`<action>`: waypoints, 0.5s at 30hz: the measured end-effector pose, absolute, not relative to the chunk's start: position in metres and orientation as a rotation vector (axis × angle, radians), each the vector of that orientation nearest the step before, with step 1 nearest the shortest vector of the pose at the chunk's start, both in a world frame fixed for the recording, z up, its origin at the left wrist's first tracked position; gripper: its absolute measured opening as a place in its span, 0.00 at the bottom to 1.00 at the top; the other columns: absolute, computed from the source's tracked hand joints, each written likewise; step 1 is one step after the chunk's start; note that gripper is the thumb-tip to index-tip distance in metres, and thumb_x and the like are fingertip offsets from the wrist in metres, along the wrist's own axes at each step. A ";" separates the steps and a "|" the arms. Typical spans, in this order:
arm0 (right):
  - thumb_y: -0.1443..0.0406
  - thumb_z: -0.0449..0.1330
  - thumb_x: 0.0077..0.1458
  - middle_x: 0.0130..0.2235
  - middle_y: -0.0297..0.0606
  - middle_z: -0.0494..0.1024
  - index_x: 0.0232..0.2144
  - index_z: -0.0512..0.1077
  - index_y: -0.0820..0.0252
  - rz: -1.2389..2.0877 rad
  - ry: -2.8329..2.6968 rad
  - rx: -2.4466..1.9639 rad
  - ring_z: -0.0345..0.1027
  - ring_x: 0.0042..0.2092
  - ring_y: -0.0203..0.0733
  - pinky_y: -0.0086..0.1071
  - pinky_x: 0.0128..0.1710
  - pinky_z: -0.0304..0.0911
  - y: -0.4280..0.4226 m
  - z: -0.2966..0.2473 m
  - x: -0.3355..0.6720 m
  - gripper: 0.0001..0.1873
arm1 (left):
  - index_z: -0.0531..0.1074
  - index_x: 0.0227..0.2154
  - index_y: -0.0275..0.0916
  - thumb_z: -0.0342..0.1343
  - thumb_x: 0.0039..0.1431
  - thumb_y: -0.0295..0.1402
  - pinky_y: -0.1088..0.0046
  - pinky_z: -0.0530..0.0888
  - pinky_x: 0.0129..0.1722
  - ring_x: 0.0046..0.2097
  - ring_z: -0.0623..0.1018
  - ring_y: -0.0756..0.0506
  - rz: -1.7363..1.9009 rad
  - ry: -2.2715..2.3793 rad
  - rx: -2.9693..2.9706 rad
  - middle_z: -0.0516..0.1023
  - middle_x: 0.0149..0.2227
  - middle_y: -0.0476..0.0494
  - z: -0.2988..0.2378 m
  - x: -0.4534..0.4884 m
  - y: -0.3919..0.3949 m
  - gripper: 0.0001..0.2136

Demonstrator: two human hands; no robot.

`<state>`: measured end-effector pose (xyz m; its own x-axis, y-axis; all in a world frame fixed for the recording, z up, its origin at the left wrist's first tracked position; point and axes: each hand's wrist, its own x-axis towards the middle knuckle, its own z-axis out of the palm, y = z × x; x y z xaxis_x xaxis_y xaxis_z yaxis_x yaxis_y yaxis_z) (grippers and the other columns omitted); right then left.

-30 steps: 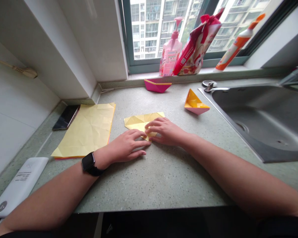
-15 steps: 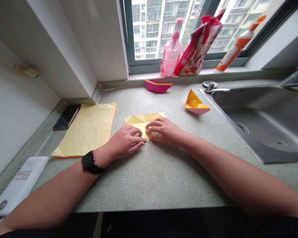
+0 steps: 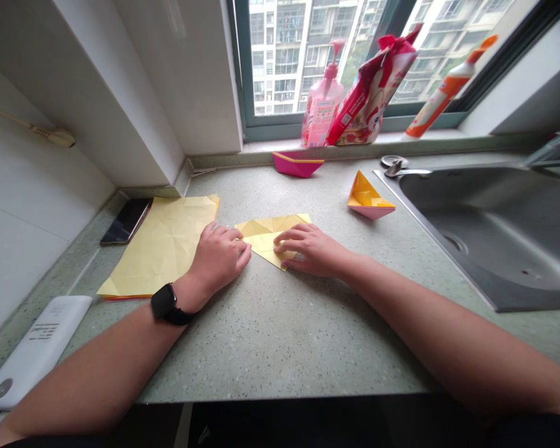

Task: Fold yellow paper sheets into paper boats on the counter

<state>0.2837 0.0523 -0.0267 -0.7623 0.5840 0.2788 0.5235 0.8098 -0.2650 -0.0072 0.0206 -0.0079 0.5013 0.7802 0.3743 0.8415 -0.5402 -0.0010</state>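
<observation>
A partly folded yellow paper [image 3: 271, 229] lies flat on the speckled counter [image 3: 280, 336]. My right hand [image 3: 312, 249] rests on its near right part, fingers stretched flat and pointing left. My left hand [image 3: 218, 256], with a black watch [image 3: 165, 305] on the wrist, lies at the paper's left edge. Its fingers are loosely bent and the thumb touches the paper's lower left side. Neither hand lifts the paper.
A creased yellow sheet [image 3: 168, 242] lies left on a small stack, beside a dark phone [image 3: 125, 221] and a white device [image 3: 37, 348]. A pink paper boat [image 3: 297, 165] and an orange one [image 3: 368, 198] stand farther back. Bottles and a red pouch [image 3: 371, 87] line the sill; a steel sink [image 3: 494, 224] is at right.
My left hand slid left and back along the folded paper's lower edge, away from my right hand. The right hand stayed pressed on the paper.
</observation>
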 end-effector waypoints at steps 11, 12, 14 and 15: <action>0.58 0.70 0.68 0.59 0.40 0.86 0.51 0.85 0.48 0.311 -2.633 -0.840 0.76 0.57 0.53 0.52 0.60 0.69 0.054 -0.028 0.285 0.11 | 0.84 0.48 0.36 0.57 0.72 0.34 0.33 0.65 0.70 0.56 0.79 0.27 -0.355 -1.575 -2.338 0.84 0.54 0.29 -0.011 -0.008 0.016 0.12; 0.58 0.70 0.68 0.59 0.40 0.86 0.51 0.86 0.47 0.309 -2.629 -0.836 0.76 0.57 0.53 0.51 0.60 0.70 0.054 -0.028 0.285 0.11 | 0.83 0.52 0.35 0.58 0.72 0.34 0.32 0.64 0.70 0.59 0.78 0.26 -0.416 -1.566 -2.347 0.83 0.57 0.27 -0.011 -0.008 0.016 0.13; 0.59 0.70 0.69 0.58 0.39 0.86 0.51 0.86 0.46 0.300 -2.621 -0.825 0.76 0.55 0.52 0.51 0.59 0.71 0.055 -0.028 0.285 0.11 | 0.80 0.58 0.35 0.56 0.74 0.33 0.31 0.64 0.71 0.63 0.75 0.25 -0.540 -1.480 -2.435 0.79 0.62 0.25 -0.012 -0.007 0.015 0.16; 0.59 0.69 0.69 0.58 0.38 0.86 0.51 0.86 0.46 0.296 -2.615 -0.819 0.77 0.55 0.52 0.51 0.58 0.71 0.055 -0.029 0.285 0.11 | 0.78 0.60 0.35 0.55 0.75 0.33 0.33 0.66 0.71 0.65 0.74 0.26 -0.583 -1.400 -2.522 0.78 0.63 0.26 -0.012 -0.006 0.014 0.16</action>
<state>0.2854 0.0545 -0.0285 -0.7568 0.5835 0.2947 0.5027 0.8077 -0.3082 -0.0064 0.0145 -0.0116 0.4741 0.7681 0.4304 0.8464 -0.5322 0.0176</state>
